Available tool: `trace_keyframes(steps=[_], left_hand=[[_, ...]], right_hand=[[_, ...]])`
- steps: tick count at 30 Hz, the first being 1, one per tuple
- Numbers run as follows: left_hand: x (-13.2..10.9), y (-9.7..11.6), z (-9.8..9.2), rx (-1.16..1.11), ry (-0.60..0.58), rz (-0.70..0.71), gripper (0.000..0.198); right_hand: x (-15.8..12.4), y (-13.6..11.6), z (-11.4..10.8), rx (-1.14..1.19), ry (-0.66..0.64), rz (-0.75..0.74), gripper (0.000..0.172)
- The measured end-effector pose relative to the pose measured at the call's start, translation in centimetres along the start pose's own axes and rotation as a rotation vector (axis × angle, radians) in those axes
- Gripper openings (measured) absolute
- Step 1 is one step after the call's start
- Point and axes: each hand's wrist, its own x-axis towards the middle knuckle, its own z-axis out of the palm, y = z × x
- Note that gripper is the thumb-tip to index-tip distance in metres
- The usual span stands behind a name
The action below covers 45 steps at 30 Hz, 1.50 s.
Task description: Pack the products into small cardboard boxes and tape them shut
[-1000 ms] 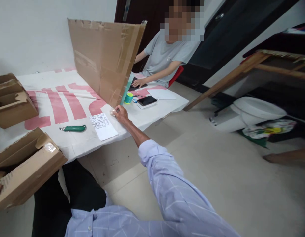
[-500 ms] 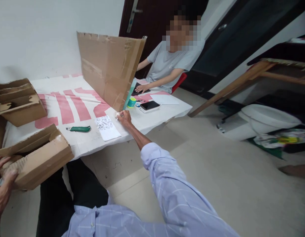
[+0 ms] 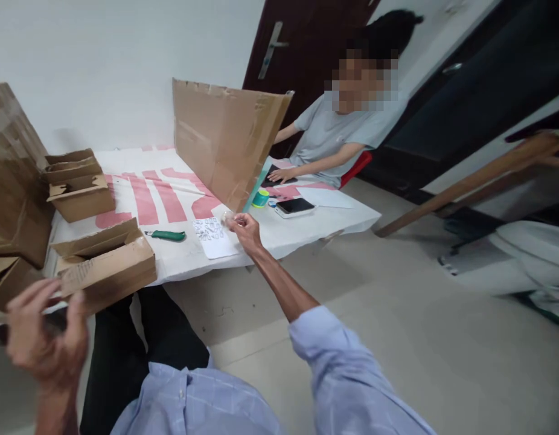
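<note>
My right hand (image 3: 245, 229) reaches out to the table's near edge, fingers pinched on a small clear object I cannot make out, just right of a white printed sheet (image 3: 213, 236). My left hand (image 3: 46, 337) is raised low at the left, fingers curled and blurred, close to the end of a long cardboard box (image 3: 108, 266) but apart from it. A green-handled utility knife (image 3: 167, 235) lies left of the sheet.
A tall cardboard panel (image 3: 225, 142) stands on the white table (image 3: 306, 226) with red markings. Beyond it sits another person at a phone (image 3: 294, 206) and a teal tape roll (image 3: 261, 198). More cardboard boxes (image 3: 78, 184) crowd the left. Tiled floor lies to the right.
The view swung right and up. My left hand came off the cardboard box and rose into view. My right hand lifted slightly off the table beside the sheet.
</note>
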Motion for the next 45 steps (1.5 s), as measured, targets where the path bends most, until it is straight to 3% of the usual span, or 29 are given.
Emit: trace_keyframes(steps=[3,5,8,11,16,31,33,36,38,42,45], left_hand=[[-2.0,5.3,1.4,-0.36,-0.32,-0.075,0.019],[-3.6,7.1,2.9,-0.518,-0.482,-0.252,0.028],[-5.7,7.2,4.3,-0.654,-0.653,-0.494,0.056],[-6.9,6.0,3.9,-0.794,-0.736,-0.635,0.074],[-6.9,4.7,1.8,-0.928,-0.715,-0.649,0.06],[-7.0,2.6,-1.9,-0.851,-0.716,-0.597,0.034],[-6.8,2.5,-2.4,-0.868,-0.734,-0.596,0.039],[-6.4,2.5,-3.2,-0.815,-0.747,-0.554,0.07],[-6.3,2.6,-3.6,-0.738,-0.745,-0.492,0.076],[-6.4,2.4,-3.8,-0.689,-0.759,-0.43,0.048],[-6.5,2.3,-3.8,-0.729,-0.757,-0.451,0.044]], right_hand=[[-7.7,-4.4,1.8,0.313,-0.152,-0.054,0.044],[-13.2,-7.7,2.7,0.409,-0.256,-0.037,0.04],[-19.6,-12.1,3.4,0.487,-0.397,0.002,0.037],[-22.8,-14.9,4.0,0.526,-0.459,0.02,0.034],[-24.6,-16.7,4.6,0.541,-0.529,0.011,0.035],[-26.8,-19.2,5.6,0.554,-0.563,0.029,0.032],[-27.0,-19.4,5.8,0.53,-0.556,0.02,0.031],[-27.5,-19.7,5.9,0.461,-0.531,-0.02,0.028],[-27.8,-20.0,5.8,0.415,-0.515,-0.058,0.025],[-28.4,-20.2,5.6,0.396,-0.498,-0.098,0.021],[-28.9,-20.0,5.6,0.417,-0.496,-0.067,0.022]])
